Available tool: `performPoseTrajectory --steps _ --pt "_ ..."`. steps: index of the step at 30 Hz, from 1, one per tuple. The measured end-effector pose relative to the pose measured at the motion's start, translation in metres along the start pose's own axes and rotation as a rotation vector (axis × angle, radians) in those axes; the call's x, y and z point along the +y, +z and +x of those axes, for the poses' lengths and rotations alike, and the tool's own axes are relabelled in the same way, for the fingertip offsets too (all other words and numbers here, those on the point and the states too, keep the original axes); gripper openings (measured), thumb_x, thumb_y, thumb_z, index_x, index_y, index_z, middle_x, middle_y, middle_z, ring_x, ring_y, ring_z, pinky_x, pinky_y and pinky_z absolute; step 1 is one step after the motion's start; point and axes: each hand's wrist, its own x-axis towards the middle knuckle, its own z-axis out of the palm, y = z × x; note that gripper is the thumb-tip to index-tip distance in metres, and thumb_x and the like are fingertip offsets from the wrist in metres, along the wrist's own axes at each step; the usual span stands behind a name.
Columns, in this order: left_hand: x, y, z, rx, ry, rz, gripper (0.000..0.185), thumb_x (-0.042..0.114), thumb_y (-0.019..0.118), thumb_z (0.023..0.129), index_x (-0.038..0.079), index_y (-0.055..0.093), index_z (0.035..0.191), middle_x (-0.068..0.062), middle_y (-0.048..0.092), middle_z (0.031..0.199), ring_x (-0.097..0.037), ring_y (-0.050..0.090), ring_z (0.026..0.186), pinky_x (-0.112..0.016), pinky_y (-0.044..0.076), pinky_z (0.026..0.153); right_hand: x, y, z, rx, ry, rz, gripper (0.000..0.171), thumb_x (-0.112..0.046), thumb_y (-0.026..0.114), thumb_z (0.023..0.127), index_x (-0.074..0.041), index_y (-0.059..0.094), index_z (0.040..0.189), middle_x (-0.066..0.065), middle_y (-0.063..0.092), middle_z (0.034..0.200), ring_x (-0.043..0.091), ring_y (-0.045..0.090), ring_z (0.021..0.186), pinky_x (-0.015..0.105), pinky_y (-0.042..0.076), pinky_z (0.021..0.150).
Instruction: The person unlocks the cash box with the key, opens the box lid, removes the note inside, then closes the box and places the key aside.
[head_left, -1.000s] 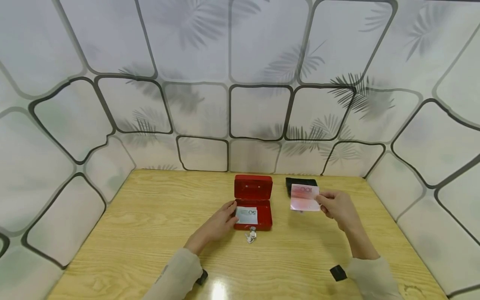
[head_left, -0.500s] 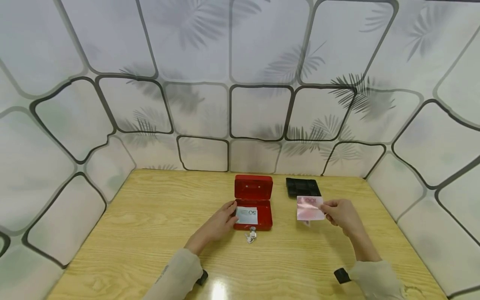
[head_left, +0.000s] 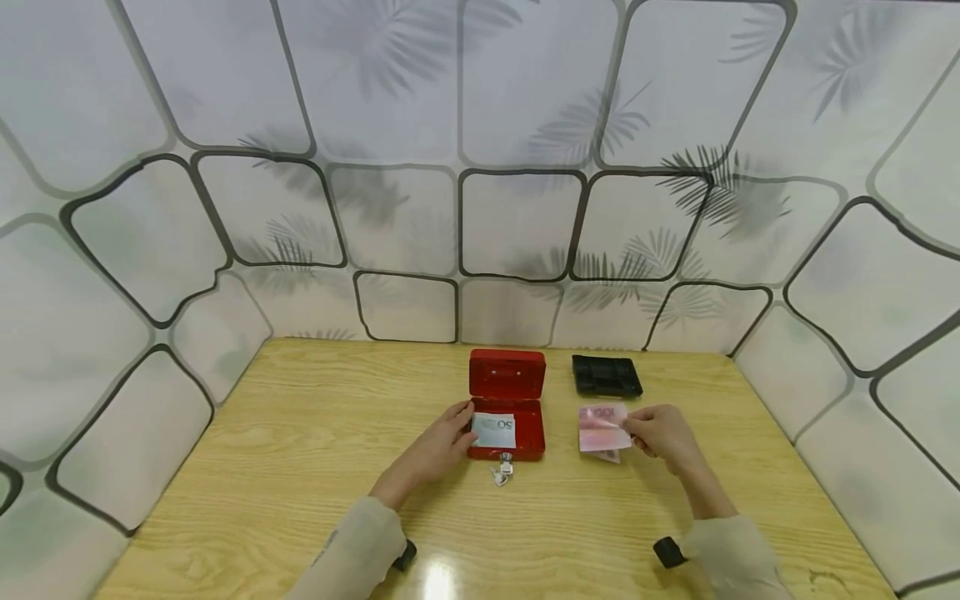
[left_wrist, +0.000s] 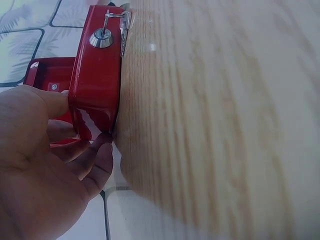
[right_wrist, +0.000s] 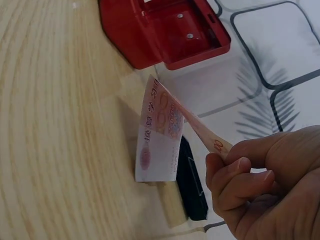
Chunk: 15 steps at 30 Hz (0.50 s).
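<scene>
A red cash box (head_left: 528, 429) stands on the table with its lid (head_left: 507, 375) up. A greenish 50 banknote (head_left: 493, 431) lies in it, and keys (left_wrist: 124, 35) hang from its front lock (left_wrist: 101, 38). My left hand (head_left: 435, 446) holds the box at its left side wall, thumb at the rim and fingers along the outside. To the right of the box, my right hand (head_left: 663, 435) pinches a folded pink 100 banknote (head_left: 602, 427) by one edge between thumb and fingers. The note's lower half (right_wrist: 157, 140) hangs down at an angle from the fold, above the table.
A black tray with compartments (head_left: 607, 377) lies behind the pink note, near the back wall. Patterned wall panels (head_left: 517, 225) enclose the wooden table (head_left: 322, 417) at the back and both sides. Dark bands (head_left: 670, 552) show at both wrists.
My right hand has brought the pink banknote down toward the table's front, uncovering the black tray, then slightly left. The note's lower half shows more. My left hand and the box stay put.
</scene>
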Motion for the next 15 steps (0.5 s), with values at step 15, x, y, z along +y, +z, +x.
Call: performPoseTrajectory --steps 15 --pt "0.0 -0.001 0.0 0.001 0.007 0.017 0.056 0.014 0.053 0.109 -0.01 0.033 0.156 -0.026 0.031 0.163 -0.038 0.033 0.149 -0.051 0.031 0.12 0.014 0.028 0.019 0.014 -0.027 -0.024 0.036 -0.004 0.063 0.099 0.003 0.062 0.063 -0.001 0.048 0.049 0.009 0.035 0.045 0.023 0.032 0.043"
